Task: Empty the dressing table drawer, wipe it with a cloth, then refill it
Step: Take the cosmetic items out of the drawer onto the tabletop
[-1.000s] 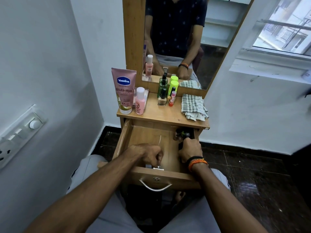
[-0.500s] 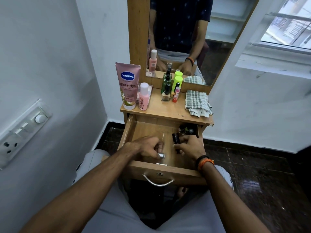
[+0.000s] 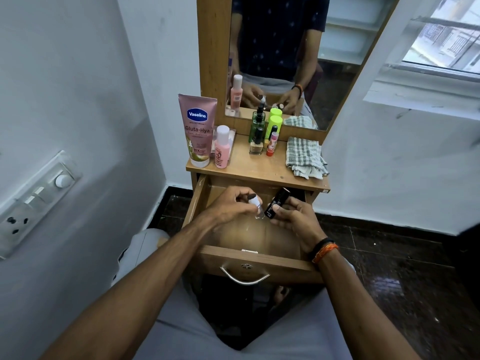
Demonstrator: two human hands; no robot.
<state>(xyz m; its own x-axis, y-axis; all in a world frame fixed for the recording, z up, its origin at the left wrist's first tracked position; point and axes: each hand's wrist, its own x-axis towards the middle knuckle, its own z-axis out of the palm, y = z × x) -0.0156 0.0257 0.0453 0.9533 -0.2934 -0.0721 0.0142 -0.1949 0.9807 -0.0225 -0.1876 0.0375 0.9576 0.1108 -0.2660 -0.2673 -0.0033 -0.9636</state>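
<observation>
The wooden drawer [image 3: 257,258] of the dressing table stands pulled out in front of me. Over it, my left hand [image 3: 228,206] grips a small white and clear bottle [image 3: 255,205]. My right hand [image 3: 296,219] holds a black tube [image 3: 276,203], tilted with its top pointing away. The drawer floor below my hands looks bare where it shows; its back right corner is hidden. On the tabletop [image 3: 259,170] a checked cloth [image 3: 304,159] lies folded at the right.
On the tabletop stand a pink Vaseline tube [image 3: 197,131], a small pink bottle [image 3: 222,148], a green pump bottle [image 3: 257,126], a lime bottle [image 3: 274,124] and small lip items [image 3: 271,144]. A mirror [image 3: 280,48] rises behind. A wall with a switchboard [image 3: 33,201] is at left.
Both hands have risen out of the drawer, each lifting an item: the left the small bottle, the right the black tube. The camera has shifted slightly.
</observation>
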